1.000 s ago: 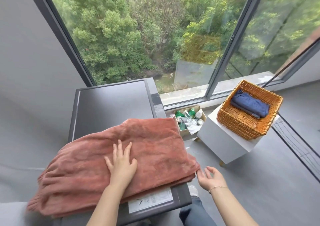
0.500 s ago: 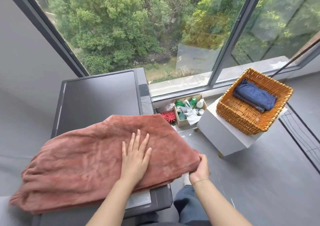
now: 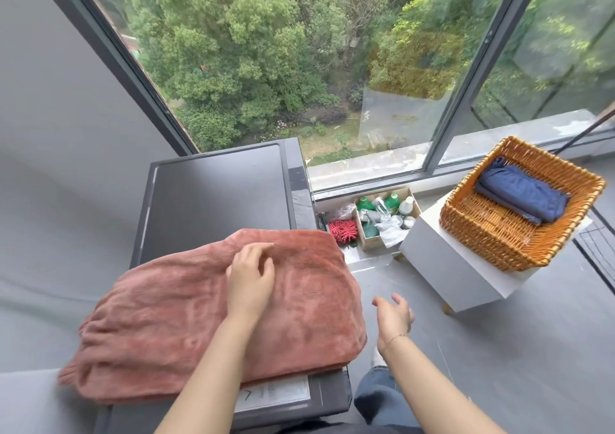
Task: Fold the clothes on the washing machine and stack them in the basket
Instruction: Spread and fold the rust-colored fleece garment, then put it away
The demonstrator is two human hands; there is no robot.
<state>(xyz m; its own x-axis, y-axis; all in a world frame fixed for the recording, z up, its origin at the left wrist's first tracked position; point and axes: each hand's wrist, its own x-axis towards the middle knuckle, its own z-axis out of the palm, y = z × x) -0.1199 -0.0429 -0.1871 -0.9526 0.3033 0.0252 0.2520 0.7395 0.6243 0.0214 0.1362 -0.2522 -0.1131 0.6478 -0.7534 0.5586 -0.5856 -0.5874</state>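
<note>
Terracotta towel (image 3: 213, 313) overhangs the washing machine (image 3: 219, 187); our left hand (image 3: 249, 277), loosely curled, rests on it, right hand (image 3: 394, 313) spread at three o'clock, empty. Lifted one-handed, we judge the fold may slump.

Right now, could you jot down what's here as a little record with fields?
Surface: washing machine, dark top
On it: rust-red cloth, folded over
Left hand: rests on the cloth, fingers loosely bent
Right hand: open, beside the cloth, holding nothing
Basket: wicker, on a white stand
In basket: folded blue garment
</note>
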